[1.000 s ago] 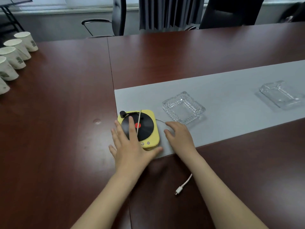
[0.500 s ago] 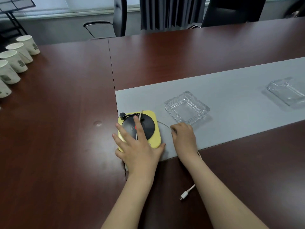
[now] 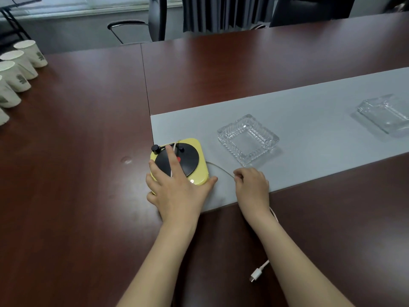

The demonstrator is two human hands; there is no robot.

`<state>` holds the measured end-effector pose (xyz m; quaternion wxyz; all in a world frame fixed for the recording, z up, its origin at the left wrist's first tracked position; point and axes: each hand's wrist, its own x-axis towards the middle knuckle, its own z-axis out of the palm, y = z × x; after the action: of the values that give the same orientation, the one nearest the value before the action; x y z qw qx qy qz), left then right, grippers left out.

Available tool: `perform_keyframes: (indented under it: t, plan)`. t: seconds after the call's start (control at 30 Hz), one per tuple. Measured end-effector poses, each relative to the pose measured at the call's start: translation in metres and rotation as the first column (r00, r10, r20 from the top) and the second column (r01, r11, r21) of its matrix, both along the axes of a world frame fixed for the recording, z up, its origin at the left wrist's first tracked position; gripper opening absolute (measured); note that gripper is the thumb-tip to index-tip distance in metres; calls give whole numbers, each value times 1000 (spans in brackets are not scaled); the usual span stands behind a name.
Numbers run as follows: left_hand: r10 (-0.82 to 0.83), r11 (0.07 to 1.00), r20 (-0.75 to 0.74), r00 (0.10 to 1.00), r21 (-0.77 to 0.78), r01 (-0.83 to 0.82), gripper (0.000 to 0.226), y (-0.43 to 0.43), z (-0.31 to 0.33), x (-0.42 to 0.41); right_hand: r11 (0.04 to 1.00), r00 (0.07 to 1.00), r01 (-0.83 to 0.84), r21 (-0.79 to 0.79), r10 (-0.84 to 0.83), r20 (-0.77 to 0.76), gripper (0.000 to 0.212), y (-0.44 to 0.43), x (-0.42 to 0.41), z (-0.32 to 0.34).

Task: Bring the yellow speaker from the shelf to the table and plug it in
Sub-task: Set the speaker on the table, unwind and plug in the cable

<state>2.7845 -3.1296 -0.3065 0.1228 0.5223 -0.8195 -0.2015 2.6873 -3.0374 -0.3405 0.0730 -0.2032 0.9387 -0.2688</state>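
Here, yellow speaker (image 3: 200, 151) at runner (image 3: 309, 111) edge.

Dark reddish-brown conference table (image 3: 221, 69) filling most of view, seam running down its top. Grey runner (image 3: 309, 111) lying across right half. Black office chair (image 3: 152, 21) with chrome armrest standing at far edge, second dark chair (image 3: 309, 9) further right. Dark pleated curtain (image 3: 223, 12) hanging between them. Pale wall and sill (image 3: 77, 9) catching daylight behind; soft glare showing on tabletop.

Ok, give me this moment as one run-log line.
speaker: on table, grey runner corner | left hand: flat on speaker | right hand: pinching white cable | plug: loose on table, unplugged
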Motion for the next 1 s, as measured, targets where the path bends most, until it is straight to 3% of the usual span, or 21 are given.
perform_keyframes:
  t: [0.43, 0.8, 1.0]
  plan:
    - [-16, 1000, 20, 1000, 15, 16, 116, -7, 13, -1, 978, 988, 145, 147, -150, 26, 28, 57, 31, 9]
    - [-47, 999, 61, 997, -11, 48, 114, -4, 5, 4, 862, 941, 297, 412, -338, 29, 31, 111, 23, 30]
    - [-60, 998, 82, 995, -32, 63, 115, 1, -3, 6, 855, 934, 311, 415, -355, 33, 30, 108, 23, 33]
